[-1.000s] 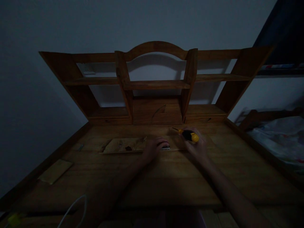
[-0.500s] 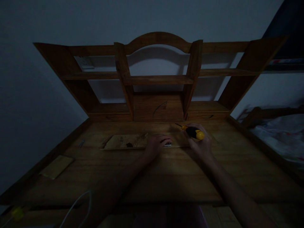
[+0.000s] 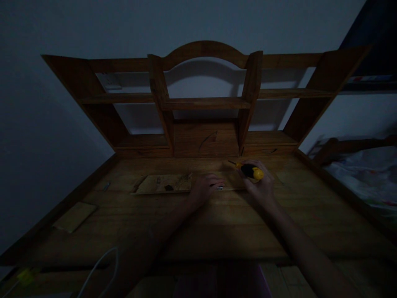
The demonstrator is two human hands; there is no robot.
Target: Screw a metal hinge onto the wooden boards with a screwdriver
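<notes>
My right hand point(image 3: 262, 186) is closed around a screwdriver point(image 3: 252, 171) with a yellow and black handle. Its thin shaft points left and slightly away, clear of the metal piece. My left hand point(image 3: 204, 189) rests on a long, narrow wooden board point(image 3: 151, 184) lying flat on the desk. The fingers of that hand are curled over a small shiny metal piece point(image 3: 219, 188) at the board's near edge, hiding most of it. The board's left end is ragged, with a dark patch on its face. Dim light blurs fine detail.
The wooden desk point(image 3: 217, 231) has a shelf unit point(image 3: 204, 103) along its back. To the left lie a small flat wooden piece point(image 3: 75, 216) and a small metal part point(image 3: 106, 186). A white cable point(image 3: 101, 260) loops by my left forearm. Raised edges border both sides.
The view has shifted slightly. My left fingers have moved a little over the metal piece; the screwdriver stays in my right hand in nearly the same pose.
</notes>
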